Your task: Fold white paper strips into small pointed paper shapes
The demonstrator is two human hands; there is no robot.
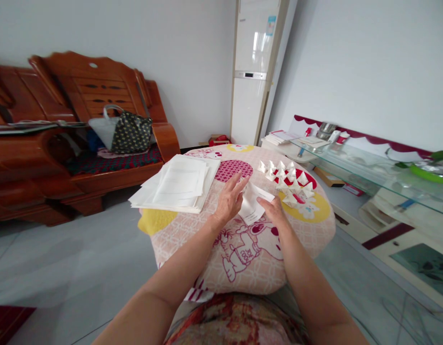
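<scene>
A small white sheet of paper [252,206] lies partly folded on a round table covered with a pink cartoon-print cloth [243,258]. My left hand [229,198] rests on the sheet's left edge with fingers stretched out flat. My right hand [275,209] presses and pinches the sheet's right side, fingers closed on it. Just beyond, several small folded white paper pieces [289,181] sit in a cluster. A stack of white paper sheets [180,184] lies to the left of my hands.
A wooden sofa [63,129] with a dotted bag [130,132] stands at the left. A tall white air conditioner [253,72] stands in the corner. A glass shelf [368,163] with dishes and clutter runs along the right wall. Grey tiled floor surrounds the table.
</scene>
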